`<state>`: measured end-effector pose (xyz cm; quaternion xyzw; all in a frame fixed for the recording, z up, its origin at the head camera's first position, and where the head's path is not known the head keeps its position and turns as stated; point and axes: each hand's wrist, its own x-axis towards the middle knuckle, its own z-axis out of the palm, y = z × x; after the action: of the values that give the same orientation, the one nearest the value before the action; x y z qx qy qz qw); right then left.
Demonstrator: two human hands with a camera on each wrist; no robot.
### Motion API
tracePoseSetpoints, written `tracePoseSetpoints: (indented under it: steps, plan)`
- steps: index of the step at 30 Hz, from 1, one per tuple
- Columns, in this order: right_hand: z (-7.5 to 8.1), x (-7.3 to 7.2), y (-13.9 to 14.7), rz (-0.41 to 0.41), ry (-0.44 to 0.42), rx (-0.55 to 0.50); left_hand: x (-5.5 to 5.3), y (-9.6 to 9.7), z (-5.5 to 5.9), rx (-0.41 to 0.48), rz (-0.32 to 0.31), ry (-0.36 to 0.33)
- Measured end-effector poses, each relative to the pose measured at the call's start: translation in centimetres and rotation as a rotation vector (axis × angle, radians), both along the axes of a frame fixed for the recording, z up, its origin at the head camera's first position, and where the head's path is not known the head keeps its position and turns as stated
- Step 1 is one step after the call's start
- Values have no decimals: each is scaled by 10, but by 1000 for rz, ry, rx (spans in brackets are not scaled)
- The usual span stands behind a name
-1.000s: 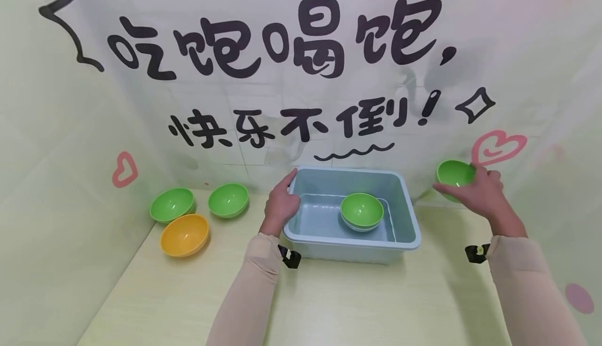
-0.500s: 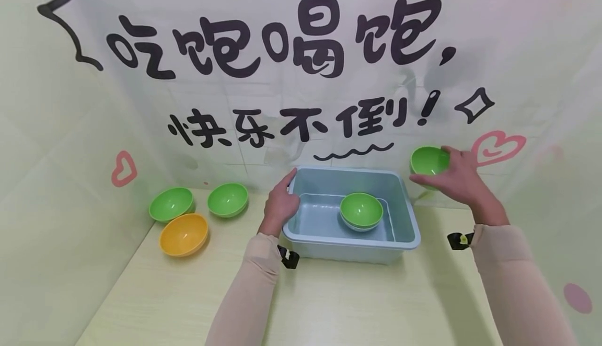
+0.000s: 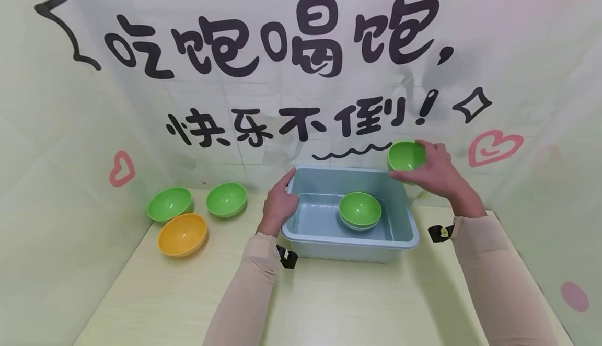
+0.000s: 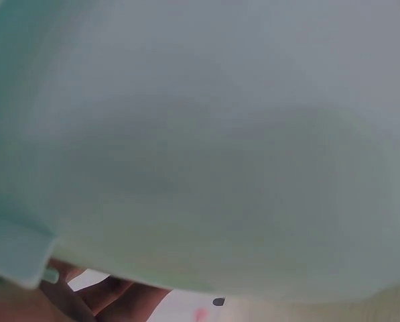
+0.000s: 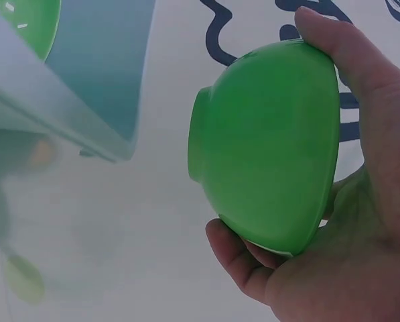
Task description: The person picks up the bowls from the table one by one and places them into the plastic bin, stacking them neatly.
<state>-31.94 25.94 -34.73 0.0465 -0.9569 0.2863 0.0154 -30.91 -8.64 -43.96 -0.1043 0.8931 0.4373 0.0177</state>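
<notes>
My right hand (image 3: 435,171) grips a green bowl (image 3: 405,157) by its side, raised over the back right corner of a pale blue plastic tub (image 3: 350,244). The right wrist view shows this bowl's rounded outside (image 5: 270,144), with the thumb at one edge and fingers at the other. My left hand (image 3: 278,207) holds the tub's left rim, thumb over the edge. Inside the tub, towards the right, a green bowl (image 3: 360,208) sits stacked on a whitish one. The left wrist view is mostly filled by the tub's wall (image 4: 220,174), with a few fingers (image 4: 119,298) below.
On the table's left stand two green bowls (image 3: 170,204) (image 3: 227,199) and an orange bowl (image 3: 182,234) in front of them. A white printed sheet with black lettering (image 3: 315,126) hangs behind, close to the tub's back rim. Similar sheets stand at both sides.
My right hand has carried the green bowl leftwards and slightly up, from beside the tub to over its back right corner. The left hand stays on the rim.
</notes>
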Motion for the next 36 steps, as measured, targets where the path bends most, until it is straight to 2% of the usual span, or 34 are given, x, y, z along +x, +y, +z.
tracePoseSetpoints:
  steps: [6,18,24,36]
  plan:
    - [-1,-5,-14,44,-39,-26,0,-2,1,4,5,-7]
    - [-16,-14,-35,96,-54,-60,-2,-3,2,7,16,-4]
    - [-24,-13,-43,118,-103,-74,-3,-2,0,-3,9,0]
    - [-30,-13,-58,185,-131,-59,-1,0,-2,18,7,-20]
